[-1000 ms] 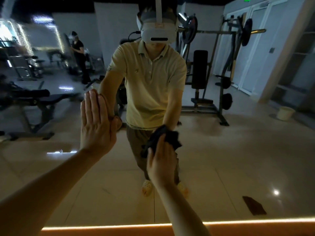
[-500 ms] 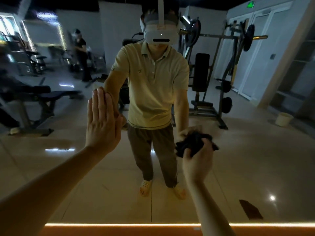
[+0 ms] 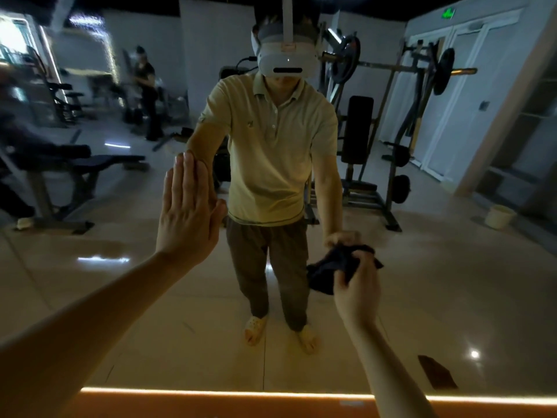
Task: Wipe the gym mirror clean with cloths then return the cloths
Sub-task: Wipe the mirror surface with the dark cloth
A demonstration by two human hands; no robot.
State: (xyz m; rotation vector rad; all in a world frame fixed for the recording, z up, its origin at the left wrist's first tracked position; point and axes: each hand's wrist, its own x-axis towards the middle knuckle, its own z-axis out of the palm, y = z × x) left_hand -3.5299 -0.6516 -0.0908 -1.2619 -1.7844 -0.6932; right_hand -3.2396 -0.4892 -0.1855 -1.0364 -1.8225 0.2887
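the person stands right up close to the big gym mirror point(image 3: 497, 312). the left hand point(image 3: 188, 212) is flat on the glass, with its fingers straight and close together. i think it is there to hold the body steady while the other arm rubs. it holds nothing.

the right hand point(image 3: 357, 289) is lower down and off to the right. its grip is curled tight around a dark cloth point(image 3: 327, 271), which is all bunched up. the cloth is pushed against the glass, about as high as the person's hip in the mirror. bunching it up gives a thick pad to rub with, so i think this is the wiping part of the job. putting the cloth back comes later.

the glass looks smooth and shiny, so the cloth should slide easily. i cannot see any dirt on it in this dim light.

along the bottom of the mirror runs a warm strip of light point(image 3: 241, 393). in the mirror you can see the room: a shiny tiled floor point(image 3: 105, 297), a weight rack point(image 3: 391, 131), a bench point(image 3: 99, 161), a pale bucket point(image 3: 498, 217) and a second person point(image 3: 146, 92) far back. a dark flat thing point(image 3: 437, 375) lies on the floor. it may be another cloth, but i cannot tell.
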